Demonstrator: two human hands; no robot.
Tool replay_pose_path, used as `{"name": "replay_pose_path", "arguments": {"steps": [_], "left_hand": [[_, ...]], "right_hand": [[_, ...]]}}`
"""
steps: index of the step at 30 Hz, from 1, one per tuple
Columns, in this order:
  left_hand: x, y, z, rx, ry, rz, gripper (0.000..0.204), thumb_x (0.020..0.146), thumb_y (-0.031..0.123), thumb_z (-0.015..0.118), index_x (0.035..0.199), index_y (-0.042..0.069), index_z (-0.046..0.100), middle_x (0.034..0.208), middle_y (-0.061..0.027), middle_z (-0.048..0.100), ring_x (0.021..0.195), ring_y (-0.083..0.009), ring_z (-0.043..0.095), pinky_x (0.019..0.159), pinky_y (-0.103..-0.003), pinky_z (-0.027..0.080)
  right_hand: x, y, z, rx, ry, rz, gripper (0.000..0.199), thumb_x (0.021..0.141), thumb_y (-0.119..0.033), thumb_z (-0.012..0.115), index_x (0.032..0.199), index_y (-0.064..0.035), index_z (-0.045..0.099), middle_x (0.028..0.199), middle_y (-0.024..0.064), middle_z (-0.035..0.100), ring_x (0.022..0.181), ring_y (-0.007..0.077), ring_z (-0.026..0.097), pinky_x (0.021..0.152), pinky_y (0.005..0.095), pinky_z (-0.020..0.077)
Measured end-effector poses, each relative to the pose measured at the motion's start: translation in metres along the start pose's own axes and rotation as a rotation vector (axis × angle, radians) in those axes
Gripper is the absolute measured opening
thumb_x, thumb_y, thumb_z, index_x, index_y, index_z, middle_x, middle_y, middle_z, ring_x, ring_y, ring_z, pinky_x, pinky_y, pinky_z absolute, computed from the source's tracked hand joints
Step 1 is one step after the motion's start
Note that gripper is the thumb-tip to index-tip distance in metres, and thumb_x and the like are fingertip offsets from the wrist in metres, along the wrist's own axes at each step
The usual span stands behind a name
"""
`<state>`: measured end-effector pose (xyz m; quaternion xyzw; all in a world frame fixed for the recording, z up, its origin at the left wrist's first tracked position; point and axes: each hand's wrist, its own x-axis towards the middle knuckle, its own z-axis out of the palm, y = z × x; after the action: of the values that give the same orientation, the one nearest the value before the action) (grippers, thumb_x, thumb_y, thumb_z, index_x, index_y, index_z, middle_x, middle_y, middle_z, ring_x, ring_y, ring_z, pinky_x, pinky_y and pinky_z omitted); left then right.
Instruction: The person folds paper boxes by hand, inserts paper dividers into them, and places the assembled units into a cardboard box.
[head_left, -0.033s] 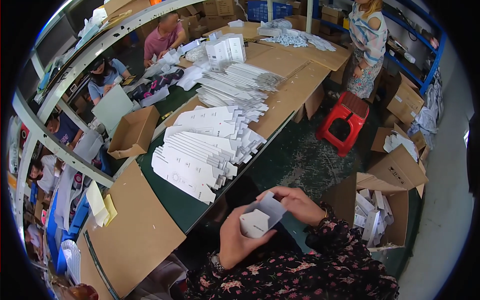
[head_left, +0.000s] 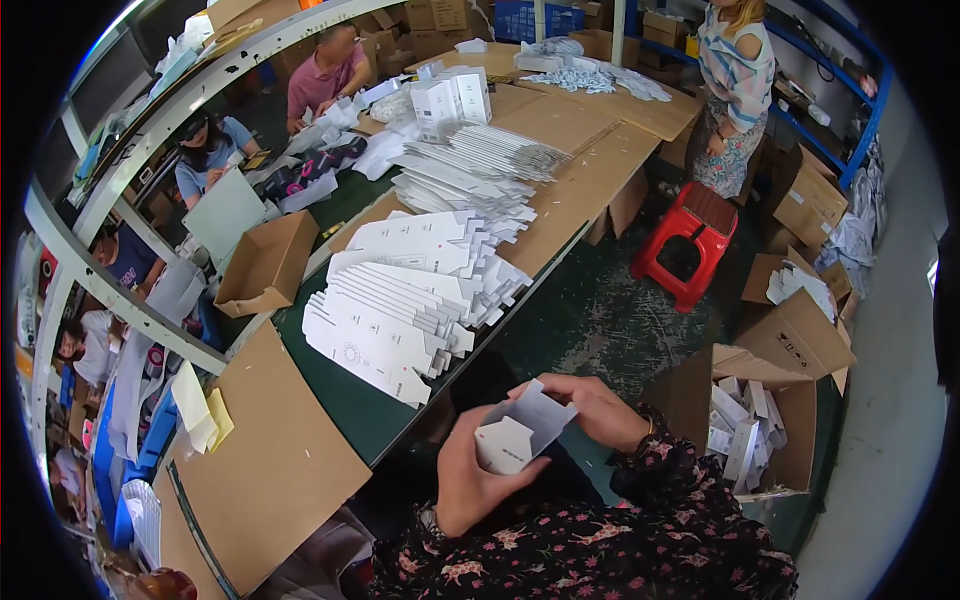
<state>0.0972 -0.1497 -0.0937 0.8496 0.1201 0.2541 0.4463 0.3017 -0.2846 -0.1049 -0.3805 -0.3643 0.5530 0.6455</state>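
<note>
**Currently: one small white carton held in both hands over the bench edge**

We find our left hand (head_left: 478, 480) curled around a small white folded-card carton (head_left: 520, 436), thumb on its near side and fingers wrapped behind, closed on it. Our right hand (head_left: 590, 410) lies over the carton's far end, fingers bent down and pressed together against its open flap. The carton is half formed, one end flap closed and facing us, and it sits just off the near edge of the dark green worktable (head_left: 350, 400), above our lap.

We count one carton in hand. On the table lie three fanned heaps of flat white die-cut carton blanks: a near heap (head_left: 385, 325), a middle heap (head_left: 430, 240) and a far heap (head_left: 480, 165); single blanks in each are too many to count. Behind them stands a cluster of assembled upright white boxes (head_left: 450, 98), number unclear.

Packaging: one open brown corrugated box (head_left: 265, 265) on the table's left side; a flat brown cardboard sheet (head_left: 260, 470) at the near left; an open brown carton on the floor (head_left: 745, 430) to our right, holding finished white boxes. One red plastic stool (head_left: 685, 245) stands on the floor. Four other people are visible at the benches, and a fifth stands at the far right.
</note>
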Motion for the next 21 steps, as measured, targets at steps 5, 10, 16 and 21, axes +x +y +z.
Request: {"name": "replay_pose_path", "arguments": {"steps": [5,10,16,21], "left_hand": [[0.002,-0.001,-0.005,-0.209,0.135,-0.067,0.076,0.065,0.020,0.100,0.125,0.001,0.059,0.113,-0.0110,0.068,0.098,-0.0207,0.068,0.087,-0.034,0.055],[-0.001,-0.005,-0.007,-0.374,0.149,-0.130,0.079,0.065,0.022,0.101,0.126,0.000,0.057,0.110,-0.0089,0.068,0.100,-0.0173,0.067,0.087,-0.032,0.055],[-0.003,-0.007,-0.007,-0.338,0.130,-0.100,0.080,0.065,0.024,0.101,0.126,-0.001,0.056,0.111,-0.0093,0.068,0.100,-0.0161,0.066,0.087,-0.032,0.055],[-0.009,-0.014,-0.009,-0.318,0.041,-0.135,0.093,0.067,0.022,0.099,0.141,-0.002,0.047,0.123,-0.0105,0.065,0.113,-0.0189,0.064,0.098,-0.035,0.053]], "right_hand": [[-0.001,-0.004,0.017,-0.075,-0.035,-0.119,0.084,0.081,-0.019,0.092,0.151,0.0037,0.050,0.151,0.0112,0.052,0.139,0.0219,0.050,0.119,0.0379,0.0370],[0.003,-0.007,0.027,-0.465,-0.102,-0.155,0.079,0.084,-0.014,0.088,0.151,0.0013,0.049,0.147,0.0107,0.047,0.141,0.0213,0.044,0.118,0.0347,0.0360],[0.001,0.007,0.020,-0.488,-0.076,-0.131,0.079,0.081,-0.007,0.088,0.149,0.0023,0.051,0.149,0.0096,0.046,0.138,0.0190,0.046,0.117,0.0335,0.0367],[0.001,0.002,0.022,-0.523,-0.069,-0.127,0.075,0.080,-0.007,0.089,0.145,0.0015,0.054,0.144,0.0088,0.049,0.133,0.0180,0.049,0.114,0.0320,0.0382]]}}
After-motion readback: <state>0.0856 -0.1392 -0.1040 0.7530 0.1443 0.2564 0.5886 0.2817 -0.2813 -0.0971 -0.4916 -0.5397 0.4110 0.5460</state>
